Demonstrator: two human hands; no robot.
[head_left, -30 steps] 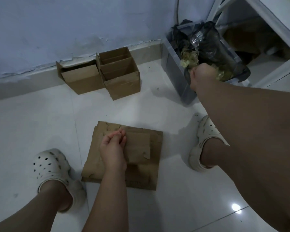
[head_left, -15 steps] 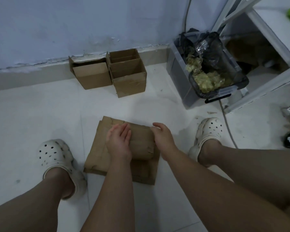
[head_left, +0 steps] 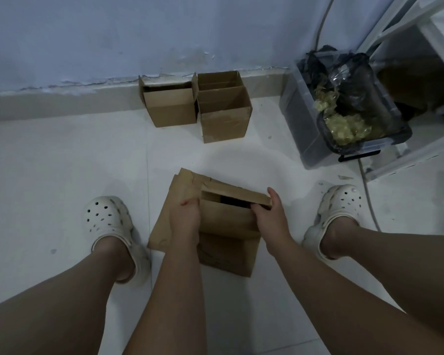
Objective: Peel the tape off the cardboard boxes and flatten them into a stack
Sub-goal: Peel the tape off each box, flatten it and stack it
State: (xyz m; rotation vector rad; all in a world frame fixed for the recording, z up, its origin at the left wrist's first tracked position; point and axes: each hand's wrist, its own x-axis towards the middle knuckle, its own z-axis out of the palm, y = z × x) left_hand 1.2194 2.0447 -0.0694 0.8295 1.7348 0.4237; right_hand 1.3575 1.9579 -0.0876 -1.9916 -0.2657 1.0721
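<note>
Box (head_left: 228,221), half opened with a dark gap at its top, is held over the stack (head_left: 164,226) of flattened cardboard on the floor (head_left: 49,175), between the person's two feet; whether its lower edge rests on the stack cannot be told. The white tiled floor fills most of the view and meets a blue wall (head_left: 139,34) along a pale skirting. At the right edge stands a white rack (head_left: 408,155), and in front of it a clear bin (head_left: 300,129) lined with a black bag, with crumpled yellowish tape (head_left: 344,126) inside. Two open boxes (head_left: 223,114) stand side by side against the skirting, touching each other, well apart from the stack. White perforated shoes (head_left: 108,221) flank the stack, one on each side, neither touching it. A grey cable (head_left: 367,196) runs down past the bin to the floor beside the right shoe. The left hand (head_left: 187,219) grips the box's left edge, its fingers (head_left: 189,202) curled over the rim. The right hand (head_left: 272,219) grips the right end, thumb up against the far flap and fingers hooked into the dark gap. Both forearms cross the near part of the stack and hide it.
</note>
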